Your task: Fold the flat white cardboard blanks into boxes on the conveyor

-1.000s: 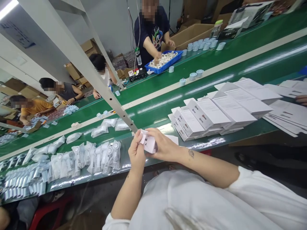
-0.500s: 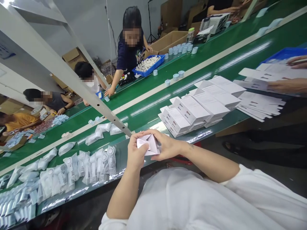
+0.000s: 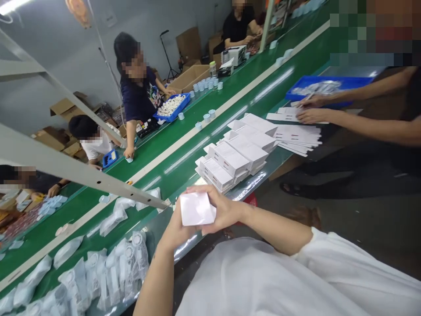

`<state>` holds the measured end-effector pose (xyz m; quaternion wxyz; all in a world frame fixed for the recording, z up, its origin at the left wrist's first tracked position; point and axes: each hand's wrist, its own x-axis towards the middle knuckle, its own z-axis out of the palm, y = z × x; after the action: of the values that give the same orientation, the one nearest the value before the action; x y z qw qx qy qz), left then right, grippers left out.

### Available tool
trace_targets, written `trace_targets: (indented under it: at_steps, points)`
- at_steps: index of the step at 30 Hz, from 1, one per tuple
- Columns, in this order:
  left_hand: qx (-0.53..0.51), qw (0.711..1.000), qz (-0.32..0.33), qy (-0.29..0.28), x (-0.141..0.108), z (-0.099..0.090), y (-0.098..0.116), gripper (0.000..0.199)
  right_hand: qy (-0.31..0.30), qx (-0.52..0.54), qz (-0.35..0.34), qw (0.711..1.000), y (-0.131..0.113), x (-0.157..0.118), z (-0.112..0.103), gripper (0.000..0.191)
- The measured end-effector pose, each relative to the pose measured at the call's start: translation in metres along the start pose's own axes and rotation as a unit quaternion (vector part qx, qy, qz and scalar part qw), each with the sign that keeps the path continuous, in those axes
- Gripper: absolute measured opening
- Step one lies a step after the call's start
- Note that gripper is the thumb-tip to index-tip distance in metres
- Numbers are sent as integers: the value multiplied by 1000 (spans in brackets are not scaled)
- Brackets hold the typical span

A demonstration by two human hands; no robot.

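Between my two hands is a small white cardboard box [image 3: 196, 210], one end facing up at me with its panel lying flat. My left hand [image 3: 175, 228] wraps the box's left side, its fingers mostly hidden behind it. On the other side my right hand [image 3: 222, 210] grips the box, fingers over the far edge and thumb low near the front. Just beyond my hands lies a stack of white boxes [image 3: 238, 151] on the green conveyor line. To the left, several light-blue items in clear plastic bags [image 3: 108, 272] lie in a row along the near edge.
A metal post [image 3: 98, 175] slants across the left side. At right, a co-worker's hands [image 3: 311, 112] hold flat white cartons [image 3: 296, 134] beside a blue tray [image 3: 358, 83]. Across the green belt [image 3: 184, 158], people work near light-blue cups [image 3: 206, 117] and a blue tray of white parts [image 3: 173, 109].
The box's end flaps, folded inward and partly open before, now form a flat closed panel. My view has swung right. The co-worker at right has moved a hand over the flat cartons.
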<state>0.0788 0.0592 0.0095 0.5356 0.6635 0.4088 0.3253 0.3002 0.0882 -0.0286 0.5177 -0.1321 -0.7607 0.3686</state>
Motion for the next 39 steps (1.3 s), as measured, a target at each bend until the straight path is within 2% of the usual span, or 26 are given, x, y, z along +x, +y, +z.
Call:
trace_targets:
  at_steps: [2, 3, 4, 6, 8, 10, 12, 14, 16, 18, 20, 22, 23, 24, 25, 26, 28, 30, 33, 35, 37, 39]
  points:
    - [125, 992, 9, -6, 25, -2, -2, 86, 37, -110, 32, 993, 9, -18, -8, 108]
    - [192, 981, 20, -9, 41, -3, -2, 81, 77, -155, 91, 981, 15, -30, -12, 108]
    - [261, 965, 34, -15, 60, -2, -3, 78, 117, -171, 179, 962, 21, -43, -16, 103]
    - [393, 916, 62, -45, 102, 5, -3, 82, 165, -119, 365, 909, 35, -70, -24, 78]
    - [483, 866, 83, -102, 147, 18, -5, 88, 152, -34, 480, 864, 48, -93, -30, 47]
    - [526, 830, 101, -156, 186, 37, -9, 88, 134, 9, 511, 849, 59, -107, -34, 31]
    - [534, 814, 117, -194, 216, 57, -16, 82, 135, 15, 513, 848, 67, -113, -37, 27]
    - [520, 816, 127, -219, 233, 72, -23, 76, 129, 12, 517, 846, 73, -115, -37, 26]
    - [494, 828, 131, -230, 236, 76, -30, 74, 103, -1, 524, 846, 77, -115, -31, 21]
    - [463, 850, 132, -215, 226, 67, -39, 77, 58, -24, 532, 844, 82, -115, -19, 12]
    - [428, 883, 110, -158, 203, 43, -52, 78, -5, -55, 532, 845, 88, -110, -2, 7]
    - [396, 918, -2, -29, 166, 12, -72, 69, -72, -93, 518, 847, 99, -99, 16, 7]
    - [383, 919, -85, 47, 144, -4, -84, 61, -102, -116, 508, 847, 107, -91, 25, 11]
    - [372, 901, -184, 125, 119, -17, -97, 50, -129, -140, 499, 845, 116, -81, 33, 19]
    - [366, 877, -259, 174, 95, -26, -111, 41, -153, -167, 494, 840, 127, -71, 40, 27]
    - [361, 854, -315, 202, 70, -31, -125, 34, -176, -193, 492, 831, 138, -60, 46, 35]
    - [349, 831, -376, 215, 30, -28, -153, 24, -224, -240, 498, 803, 160, -40, 56, 41]
    - [334, 823, -402, 223, 5, -14, -178, 28, -270, -274, 510, 770, 179, -25, 64, 40]
    - [312, 822, -407, 249, -8, 5, -204, 42, -318, -302, 511, 739, 192, -14, 70, 41]
    - [295, 827, -393, 271, -8, 7, -210, 50, -337, -303, 499, 738, 191, -10, 71, 51]
    - [277, 840, -365, 292, -7, 2, -209, 52, -348, -290, 485, 748, 185, -6, 69, 60]
    - [251, 857, -330, 306, -7, -7, -203, 48, -357, -264, 475, 760, 175, -1, 65, 53]
